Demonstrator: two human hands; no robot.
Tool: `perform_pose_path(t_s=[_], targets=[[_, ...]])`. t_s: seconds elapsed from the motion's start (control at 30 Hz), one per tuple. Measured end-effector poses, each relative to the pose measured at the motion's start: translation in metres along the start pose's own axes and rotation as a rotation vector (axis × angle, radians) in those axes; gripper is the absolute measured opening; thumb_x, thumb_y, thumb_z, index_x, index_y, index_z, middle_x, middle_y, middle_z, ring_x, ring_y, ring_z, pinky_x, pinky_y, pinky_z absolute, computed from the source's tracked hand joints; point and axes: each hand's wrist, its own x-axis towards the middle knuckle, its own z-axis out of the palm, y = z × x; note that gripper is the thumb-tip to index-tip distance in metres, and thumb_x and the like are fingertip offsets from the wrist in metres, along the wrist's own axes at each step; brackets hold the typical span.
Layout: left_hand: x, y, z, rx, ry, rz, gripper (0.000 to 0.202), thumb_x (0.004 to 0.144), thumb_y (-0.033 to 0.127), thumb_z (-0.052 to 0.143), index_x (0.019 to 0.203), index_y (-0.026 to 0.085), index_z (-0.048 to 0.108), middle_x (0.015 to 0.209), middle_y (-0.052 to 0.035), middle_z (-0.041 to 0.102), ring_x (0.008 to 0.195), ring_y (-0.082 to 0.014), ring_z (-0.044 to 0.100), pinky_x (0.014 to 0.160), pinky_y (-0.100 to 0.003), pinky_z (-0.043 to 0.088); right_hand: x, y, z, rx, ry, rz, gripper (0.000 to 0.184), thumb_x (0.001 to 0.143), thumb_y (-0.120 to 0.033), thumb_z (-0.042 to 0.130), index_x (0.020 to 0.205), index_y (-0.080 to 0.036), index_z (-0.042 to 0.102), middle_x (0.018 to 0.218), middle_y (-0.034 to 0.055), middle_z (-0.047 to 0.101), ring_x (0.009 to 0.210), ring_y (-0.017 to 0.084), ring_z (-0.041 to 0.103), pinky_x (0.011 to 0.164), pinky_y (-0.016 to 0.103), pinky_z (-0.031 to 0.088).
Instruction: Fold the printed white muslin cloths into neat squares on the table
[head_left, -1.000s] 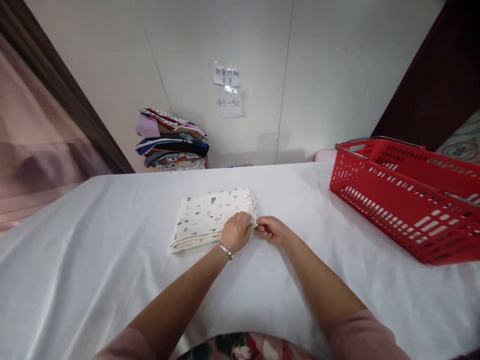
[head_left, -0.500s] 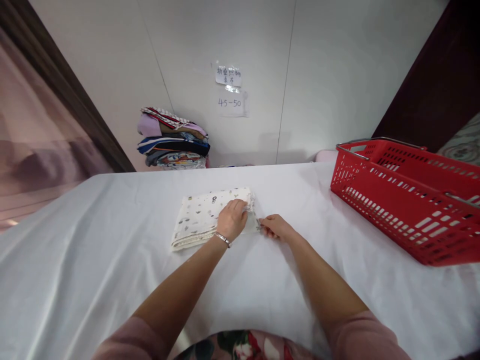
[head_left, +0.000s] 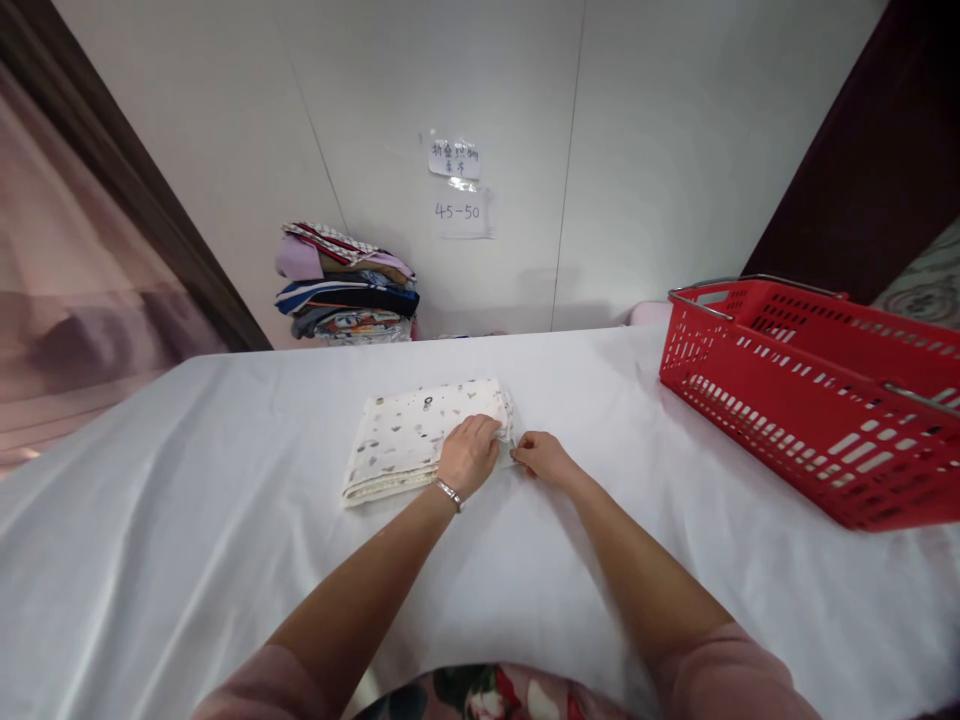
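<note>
I judge folding nearly complete: the folded printed cloth [head_left: 405, 438] lies at 12 o'clock on the white table [head_left: 187, 520], my left hand [head_left: 469, 455] curled on its 3 o'clock edge (grip indeterminate), my right hand [head_left: 544, 460] pinched shut on its corner, leaving only edge alignment.

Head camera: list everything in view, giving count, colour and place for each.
table sheet: one, white, spread over the whole work surface
folded cloth: one, cream with small printed shapes, middle of the sheet
basket: one, red plastic with metal handles, right side of the sheet
clothes pile: one stack, mixed colours, behind the far edge against the wall
paper notes: two, white, on the wall, the lower one reading 45-50
bracelet: one, silver, on the left wrist
sleeves: two, pink, bottom of the picture
left hand: one, resting on the cloth's near right corner
right hand: one, fingertips pinched at the cloth's right edge
</note>
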Motion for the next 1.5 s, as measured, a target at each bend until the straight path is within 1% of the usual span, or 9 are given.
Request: perform_pose_path(t_s=[0.17, 0.33, 0.5, 0.6, 0.7, 0.83, 1.17, 1.27, 1.5], targets=[[-0.004, 0.003, 0.003, -0.004, -0.032, 0.008, 0.021, 0.078, 0.013, 0.047, 0.097, 0.019, 0.052, 0.094, -0.0043, 0.059, 0.088, -0.0183, 0.052, 0.076, -0.030, 0.043, -0.002, -0.005, 0.006, 0.148, 0.009, 0.032, 0.012, 0.067, -0.024, 0.059, 0.064, -0.018, 0.049, 0.046, -0.0029, 0.056, 0.040, 0.009, 0.050, 0.041, 0.019, 0.035], [0.000, -0.001, 0.000, 0.021, 0.035, -0.047, 0.020, 0.079, 0.013, 0.046, 0.097, 0.019, 0.051, 0.093, -0.0048, 0.059, 0.089, -0.0189, 0.051, 0.077, -0.031, 0.042, -0.003, -0.015, 0.009, 0.383, 0.003, 0.042, 0.016, 0.066, -0.027, 0.057, 0.074, -0.020, 0.044, 0.056, -0.0034, 0.057, 0.052, 0.013, 0.060, 0.042, 0.019, 0.042], [-0.006, 0.003, 0.008, 0.031, -0.072, -0.018, 0.019, 0.077, 0.013, 0.047, 0.095, 0.019, 0.052, 0.089, -0.0046, 0.057, 0.085, -0.0186, 0.052, 0.074, -0.031, 0.044, -0.007, -0.017, 0.006, 0.643, -0.039, 0.117, 0.031, 0.059, -0.017, 0.060, 0.085, -0.021, 0.043, 0.059, -0.0040, 0.058, 0.053, 0.015, 0.062, 0.041, 0.018, 0.042], [-0.011, 0.007, 0.013, 0.016, -0.074, -0.033, 0.020, 0.076, 0.010, 0.047, 0.095, 0.016, 0.052, 0.088, -0.0058, 0.057, 0.083, -0.0196, 0.053, 0.073, -0.032, 0.044, -0.009, -0.018, 0.002, 0.661, -0.107, 0.123, 0.033, 0.063, -0.020, 0.059, 0.092, -0.021, 0.042, 0.062, -0.0021, 0.061, 0.055, 0.017, 0.064, 0.041, 0.019, 0.043], [-0.012, 0.010, 0.013, 0.007, -0.080, -0.019, 0.018, 0.077, 0.010, 0.046, 0.092, 0.015, 0.053, 0.086, -0.0065, 0.057, 0.082, -0.0201, 0.053, 0.073, -0.033, 0.044, -0.013, -0.021, 0.001, 0.639, -0.161, 0.097, 0.033, 0.073, -0.036, 0.056, 0.100, -0.021, 0.043, 0.068, 0.0003, 0.062, 0.056, 0.017, 0.064, 0.038, 0.018, 0.040], [-0.016, 0.015, 0.014, 0.006, -0.105, 0.012, 0.014, 0.080, 0.013, 0.044, 0.091, 0.015, 0.052, 0.088, -0.0063, 0.059, 0.085, -0.0192, 0.053, 0.077, -0.032, 0.043, -0.015, -0.020, 0.009, 0.489, -0.104, 0.122, 0.049, 0.075, -0.049, 0.057, 0.113, -0.023, 0.041, 0.068, 0.0015, 0.063, 0.048, 0.013, 0.059, 0.034, 0.017, 0.036], [-0.023, 0.022, 0.018, -0.021, -0.094, -0.039, 0.049, 0.077, 0.023, 0.053, 0.122, 0.013, 0.036, 0.098, -0.0080, 0.058, 0.093, -0.0216, 0.051, 0.083, -0.036, 0.038, -0.018, -0.015, 0.014, 0.512, -0.082, 0.106, 0.070, 0.073, -0.038, 0.061, 0.132, -0.027, 0.025, 0.059, -0.0027, 0.058, 0.046, 0.014, 0.056, 0.037, 0.019, 0.037], [-0.024, 0.023, 0.016, -0.003, -0.128, -0.023, 0.047, 0.080, 0.021, 0.048, 0.124, 0.014, 0.035, 0.100, -0.0089, 0.057, 0.095, -0.0221, 0.050, 0.083, -0.037, 0.036, -0.020, -0.014, 0.014, 0.497, -0.043, 0.087, 0.074, 0.071, -0.035, 0.062, 0.133, -0.025, 0.024, 0.055, -0.0047, 0.055, 0.044, 0.014, 0.055, 0.037, 0.020, 0.039], [-0.045, -0.011, -0.008, 0.149, -0.149, -0.083, 0.040, 0.080, 0.010, 0.039, 0.120, 0.017, 0.041, 0.098, -0.0068, 0.057, 0.092, -0.0196, 0.050, 0.083, -0.036, 0.036, -0.013, -0.006, 0.012, 0.503, -0.046, 0.118, 0.074, 0.068, -0.035, 0.065, 0.130, -0.025, 0.027, 0.063, -0.0024, 0.059, 0.045, 0.013, 0.055, 0.037, 0.019, 0.041]])
